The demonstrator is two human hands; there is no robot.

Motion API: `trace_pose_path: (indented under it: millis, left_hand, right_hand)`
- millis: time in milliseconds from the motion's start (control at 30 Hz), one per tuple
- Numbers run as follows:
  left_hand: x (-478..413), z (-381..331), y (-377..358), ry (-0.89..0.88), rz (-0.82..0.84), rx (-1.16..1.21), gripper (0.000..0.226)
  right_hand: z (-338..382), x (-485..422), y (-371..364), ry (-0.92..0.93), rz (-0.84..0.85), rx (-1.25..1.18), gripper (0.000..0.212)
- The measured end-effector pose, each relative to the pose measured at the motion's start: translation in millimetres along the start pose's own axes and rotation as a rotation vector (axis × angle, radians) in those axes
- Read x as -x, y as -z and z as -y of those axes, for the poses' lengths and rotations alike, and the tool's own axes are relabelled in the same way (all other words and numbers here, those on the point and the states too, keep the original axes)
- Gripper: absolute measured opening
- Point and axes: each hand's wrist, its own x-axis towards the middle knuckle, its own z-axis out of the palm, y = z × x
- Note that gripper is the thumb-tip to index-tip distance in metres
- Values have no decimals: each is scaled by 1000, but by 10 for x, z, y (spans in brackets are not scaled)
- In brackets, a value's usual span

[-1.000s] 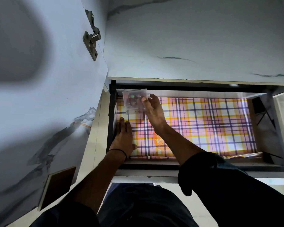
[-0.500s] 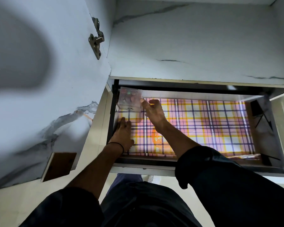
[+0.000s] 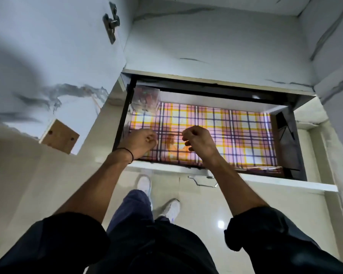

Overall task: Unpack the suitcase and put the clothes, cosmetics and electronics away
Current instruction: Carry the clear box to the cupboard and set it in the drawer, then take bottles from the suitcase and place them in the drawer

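Note:
A clear plastic box [image 3: 146,98] with small coloured cosmetics inside stands in the far left corner of the open drawer [image 3: 269,183], on its plaid liner [image 3: 235,135]. My left hand [image 3: 142,142] hovers over the drawer's near left part with its fingers curled and holds nothing. My right hand [image 3: 199,141] hangs above the middle of the liner, fingers also curled, with nothing in it. Both hands are well apart from the box. The picture is slightly blurred by motion.
An open wardrobe door [image 3: 48,66] with a metal hinge [image 3: 111,24] and a wooden block [image 3: 59,138] stands at the left. A metal handle [image 3: 202,181] sticks out from the drawer front. My white shoes [image 3: 172,208] stand on the glossy tile floor below.
My right hand set the clear box into the far left corner and let it go. Both hands pulled back toward me, and my left hand lifted off the liner. The camera moved back.

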Motion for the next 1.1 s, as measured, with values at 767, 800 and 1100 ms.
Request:
trace_pose_path:
  millis: [767, 800, 1100]
  left_hand:
    - [6162, 2248, -823, 461, -1035, 388, 18]
    - [6503, 2357, -914, 514, -1066, 413, 18]
    - [8629, 3230, -1670, 836, -1411, 640, 17]
  right_hand:
    - [-440, 4260, -3418, 545, 791, 78, 16]
    - [-508, 4540, -3610, 543, 868, 107, 16]
    - [-1178, 6399, -5258, 578, 1344, 395, 15]
